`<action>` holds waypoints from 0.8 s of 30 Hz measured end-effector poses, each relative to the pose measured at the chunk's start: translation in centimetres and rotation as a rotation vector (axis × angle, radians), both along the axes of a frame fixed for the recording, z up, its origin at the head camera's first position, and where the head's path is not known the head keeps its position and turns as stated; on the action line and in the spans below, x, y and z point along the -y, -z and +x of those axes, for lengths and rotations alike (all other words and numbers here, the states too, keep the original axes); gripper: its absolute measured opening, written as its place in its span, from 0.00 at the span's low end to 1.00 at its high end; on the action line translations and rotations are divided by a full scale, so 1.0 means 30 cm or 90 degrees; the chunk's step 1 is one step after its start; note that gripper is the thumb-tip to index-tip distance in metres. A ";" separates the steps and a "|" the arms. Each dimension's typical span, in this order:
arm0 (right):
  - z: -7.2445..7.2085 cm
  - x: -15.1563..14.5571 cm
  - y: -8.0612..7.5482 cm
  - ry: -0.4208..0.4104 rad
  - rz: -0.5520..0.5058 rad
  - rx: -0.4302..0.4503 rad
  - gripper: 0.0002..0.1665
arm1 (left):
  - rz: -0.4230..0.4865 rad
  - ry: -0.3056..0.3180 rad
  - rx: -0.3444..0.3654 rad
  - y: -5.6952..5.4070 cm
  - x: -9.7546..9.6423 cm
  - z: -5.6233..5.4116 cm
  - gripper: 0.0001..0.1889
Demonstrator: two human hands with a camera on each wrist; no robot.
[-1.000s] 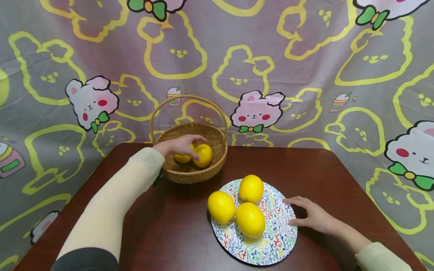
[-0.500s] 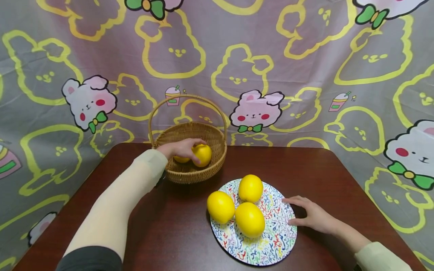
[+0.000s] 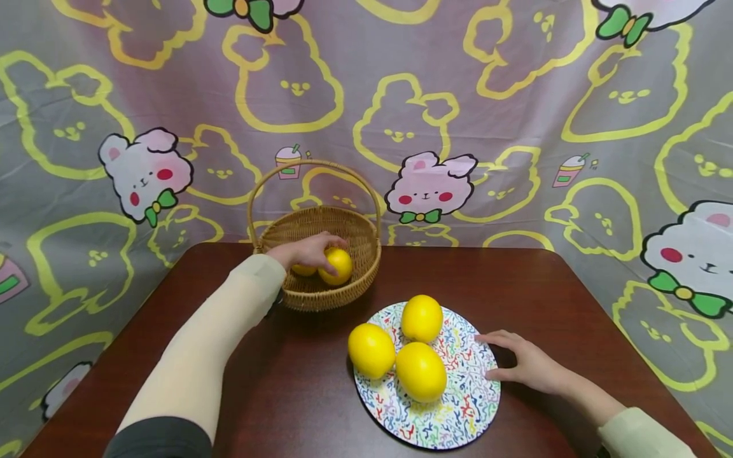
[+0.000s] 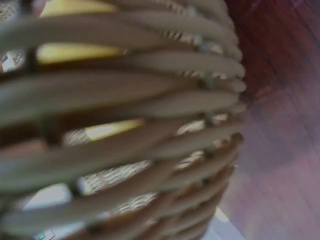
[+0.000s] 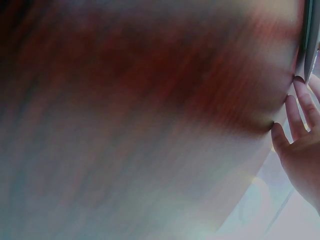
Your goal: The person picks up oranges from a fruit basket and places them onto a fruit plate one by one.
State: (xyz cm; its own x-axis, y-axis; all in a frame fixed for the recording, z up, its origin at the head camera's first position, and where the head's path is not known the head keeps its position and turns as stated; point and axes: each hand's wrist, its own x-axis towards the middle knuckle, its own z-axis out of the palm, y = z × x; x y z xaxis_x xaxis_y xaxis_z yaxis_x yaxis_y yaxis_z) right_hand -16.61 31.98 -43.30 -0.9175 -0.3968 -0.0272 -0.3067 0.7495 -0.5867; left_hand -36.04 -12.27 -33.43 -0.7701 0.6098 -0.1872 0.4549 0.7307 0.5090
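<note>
Inside the wicker basket [image 3: 321,299], my left hand [image 3: 308,251] grips a smooth round yellow fruit [image 3: 336,266], thumb on its near side and fingers over its top. Another yellow fruit [image 3: 302,268] lies to the left, partly hidden under that hand. The left wrist view is filled by the basket's weave [image 4: 125,90], with yellow showing through the gaps. At the right rim of the patterned round plate [image 3: 472,394], my right hand [image 3: 527,362] rests with loosely bent fingers. Its fingertips [image 5: 278,131] touch the table by the plate's edge in the right wrist view.
Three yellow fruits sit close together on the plate's left half, among them the nearest fruit [image 3: 420,372]. The basket's tall handle [image 3: 317,164] arches over the left hand. Behind the dark wooden table [image 3: 298,388] hangs a cartoon-printed curtain [image 3: 355,63].
My left hand has lowered and its fingers have closed around the right-hand fruit in the basket, which has shifted slightly. My right hand stays by the plate. The head view has shifted slightly.
</note>
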 end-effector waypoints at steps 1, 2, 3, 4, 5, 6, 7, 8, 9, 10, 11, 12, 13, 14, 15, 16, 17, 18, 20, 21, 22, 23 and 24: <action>0.000 0.001 0.000 -0.001 -0.001 -0.001 0.39 | -0.005 0.009 0.000 0.005 0.001 0.003 0.37; -0.001 0.001 -0.001 -0.001 -0.001 -0.002 0.39 | -0.007 0.017 0.002 0.010 0.001 0.005 0.37; -0.001 0.001 -0.003 -0.002 0.001 -0.003 0.39 | -0.008 0.026 0.002 0.015 0.001 0.007 0.37; -0.001 0.000 -0.004 -0.003 0.001 -0.003 0.39 | -0.008 0.038 0.001 0.022 0.000 0.008 0.37; -0.002 -0.001 -0.006 -0.003 0.001 -0.003 0.39 | -0.006 0.051 -0.003 0.028 -0.001 0.007 0.37; -0.002 -0.002 -0.008 0.000 0.000 -0.001 0.39 | -0.001 0.060 -0.005 0.033 -0.003 0.006 0.37; -0.002 -0.003 -0.009 0.000 0.000 -0.001 0.40 | 0.002 0.066 -0.004 0.036 -0.005 0.005 0.36; -0.003 -0.005 -0.011 0.000 0.000 -0.001 0.40 | 0.001 0.070 -0.003 0.038 -0.007 0.003 0.36; -0.004 -0.006 -0.012 0.000 -0.001 0.000 0.40 | -0.002 0.077 -0.003 0.038 -0.010 0.003 0.35; -0.005 -0.007 -0.012 0.000 -0.001 0.001 0.40 | -0.008 0.081 -0.001 0.041 -0.012 0.001 0.35; -0.006 -0.007 -0.013 0.002 0.000 0.002 0.40 | -0.017 0.084 0.004 0.040 -0.015 0.002 0.35; -0.006 -0.007 -0.013 0.003 0.000 0.004 0.40 | -0.024 0.088 0.009 0.040 -0.017 0.004 0.35; -0.006 -0.006 -0.012 0.004 0.000 0.004 0.40 | -0.033 0.092 0.012 0.041 -0.019 0.006 0.36; -0.005 -0.006 -0.012 0.004 -0.001 0.007 0.40 | -0.039 0.094 0.016 0.042 -0.020 0.008 0.36; -0.005 -0.006 -0.011 0.005 -0.002 0.009 0.40 | -0.043 0.093 0.021 0.044 -0.021 0.011 0.36; -0.004 -0.005 -0.010 0.006 -0.002 0.009 0.40 | -0.047 0.091 0.025 0.046 -0.021 0.012 0.36; -0.002 -0.004 -0.010 0.005 -0.005 0.010 0.40 | -0.049 0.091 0.026 0.047 -0.020 0.014 0.36; -0.001 -0.003 -0.008 0.003 -0.008 0.009 0.40 | -0.050 0.090 0.026 0.050 -0.019 0.014 0.36; 0.001 -0.002 -0.006 0.002 -0.009 0.010 0.39 | -0.051 0.084 0.029 0.056 -0.017 0.012 0.36; 0.002 -0.001 -0.005 0.002 -0.010 0.009 0.39 | -0.050 0.083 0.028 0.059 -0.015 0.011 0.36; 0.003 0.000 -0.004 0.002 -0.010 0.009 0.39 | -0.050 0.081 0.028 0.061 -0.013 0.010 0.35; 0.003 0.000 -0.004 0.002 -0.012 0.009 0.39 | -0.049 0.080 0.028 0.063 -0.010 0.010 0.35; 0.004 0.001 -0.003 0.004 -0.012 0.009 0.39 | -0.047 0.080 0.027 0.064 -0.009 0.010 0.35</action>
